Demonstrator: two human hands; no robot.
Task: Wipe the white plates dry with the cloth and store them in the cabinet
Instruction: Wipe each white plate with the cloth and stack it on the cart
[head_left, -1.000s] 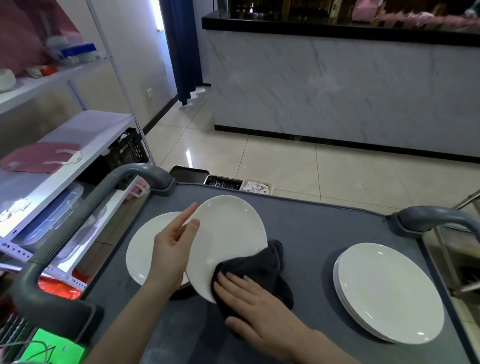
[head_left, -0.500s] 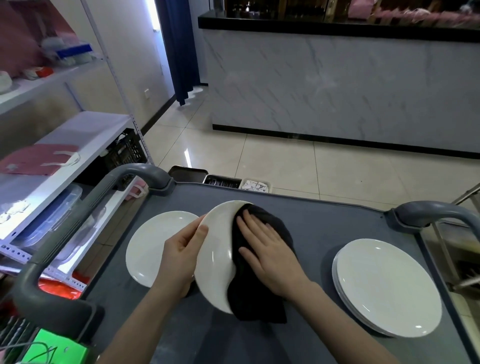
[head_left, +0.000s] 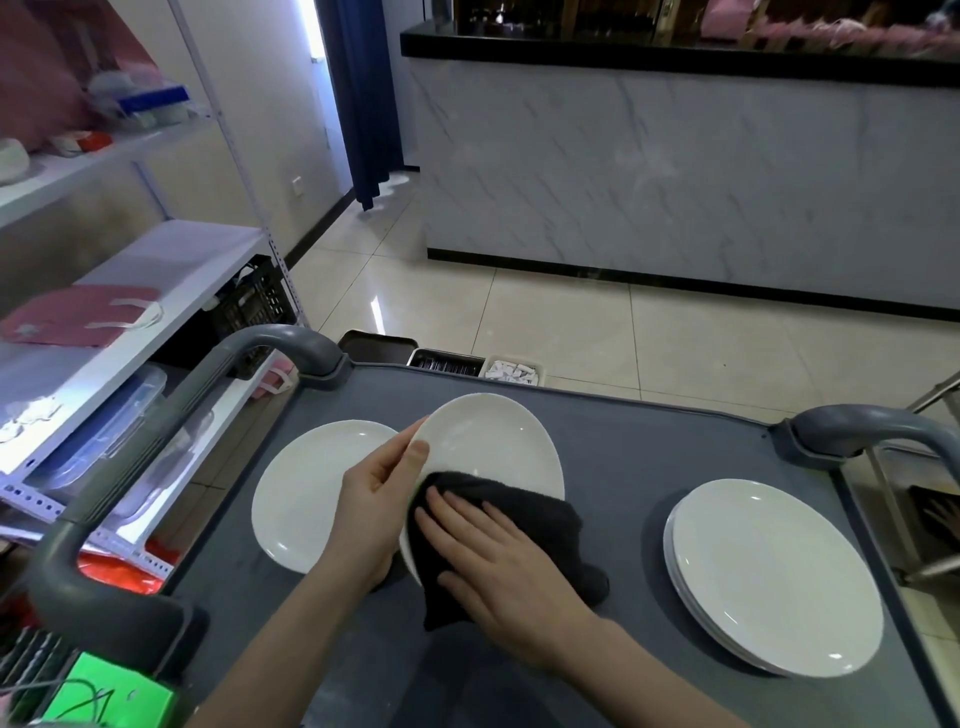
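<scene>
While the left hand (head_left: 375, 506) pinches a tilted plate (head_left: 491, 447) by its rim, the right hand (head_left: 498, 566), fingers flat and slightly spread, presses a cloth (head_left: 524, 512) on it.

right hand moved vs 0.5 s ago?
Yes. The right hand, pressing the cloth, slid toward the person, lower on the held plate, judged against the unmoved plate stack.
</scene>
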